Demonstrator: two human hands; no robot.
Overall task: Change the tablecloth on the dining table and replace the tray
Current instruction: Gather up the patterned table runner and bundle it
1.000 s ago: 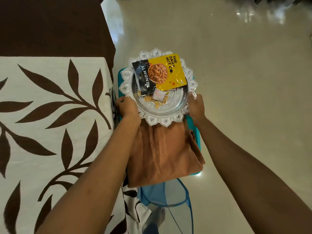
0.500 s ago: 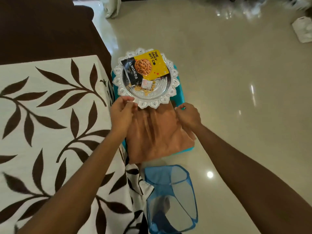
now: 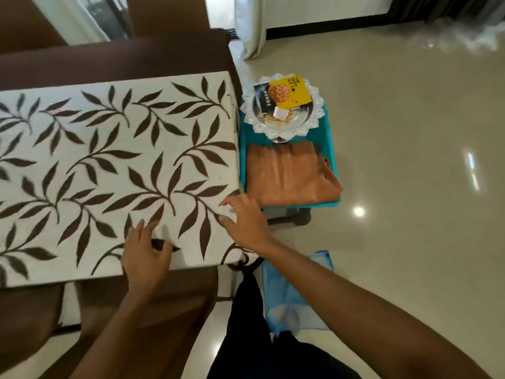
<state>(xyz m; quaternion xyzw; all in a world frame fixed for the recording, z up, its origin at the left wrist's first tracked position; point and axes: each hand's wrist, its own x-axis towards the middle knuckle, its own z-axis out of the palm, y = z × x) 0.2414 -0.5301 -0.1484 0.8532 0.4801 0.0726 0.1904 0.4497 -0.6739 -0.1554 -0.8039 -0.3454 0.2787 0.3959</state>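
Observation:
A white tablecloth with brown leaves (image 3: 103,170) covers the table at the left. My left hand (image 3: 144,255) hovers open over its near edge, fingers spread. My right hand (image 3: 246,220) lies open at the cloth's near right corner. To the right, on a teal stool (image 3: 332,149), stands a silver scalloped tray (image 3: 300,124) with an almond packet (image 3: 284,93) and small snacks in it. A folded orange-brown cloth (image 3: 289,176) lies on the stool in front of the tray. Neither hand touches the tray or the folded cloth.
A dark brown sofa (image 3: 114,56) runs behind the table. Brown seats sit under the table's near edge (image 3: 164,302). A blue net basket (image 3: 295,294) stands on the glossy cream floor (image 3: 410,187) by my legs. Curtains hang at the back.
Both hands let go of the tray, left it on the stool and moved left to the tablecloth's near right corner. The view pulled back and up.

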